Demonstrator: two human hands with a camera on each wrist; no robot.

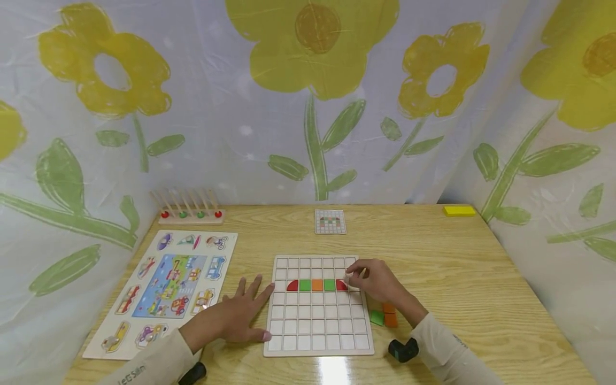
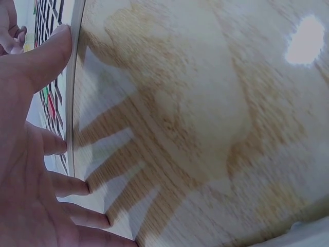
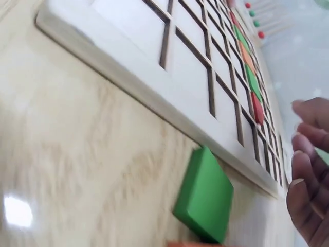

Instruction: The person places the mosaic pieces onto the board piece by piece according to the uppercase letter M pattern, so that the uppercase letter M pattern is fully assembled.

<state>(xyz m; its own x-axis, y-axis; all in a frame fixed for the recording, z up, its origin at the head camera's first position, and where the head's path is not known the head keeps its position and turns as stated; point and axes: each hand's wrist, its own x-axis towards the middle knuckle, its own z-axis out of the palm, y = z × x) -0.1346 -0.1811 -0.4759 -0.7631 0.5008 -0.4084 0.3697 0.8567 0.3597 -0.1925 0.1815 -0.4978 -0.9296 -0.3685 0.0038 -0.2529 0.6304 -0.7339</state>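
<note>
A white grid board (image 1: 318, 346) lies on the wooden table, with one row of pieces set across it. From left to right the row has a red rounded piece (image 1: 292, 285), a green square (image 1: 305, 285), an orange square (image 1: 317, 285), another green square (image 1: 329, 285) and a red rounded piece (image 1: 341, 285). My left hand (image 1: 243, 315) spreads its fingers by the board's left edge, thumb and index fingertip touching it. Over the row's right end hovers my right hand (image 1: 377, 280), fingers loosely bent, apart from the red piece (image 3: 257, 108); nothing shows between them.
Loose green (image 1: 377, 317) and orange squares (image 1: 390, 320) lie right of the board. A small pattern card (image 1: 330, 230) is behind it. At left are a picture puzzle (image 1: 110, 342) and a peg stand (image 1: 192, 219); a yellow block (image 1: 459, 211) sits at the back right.
</note>
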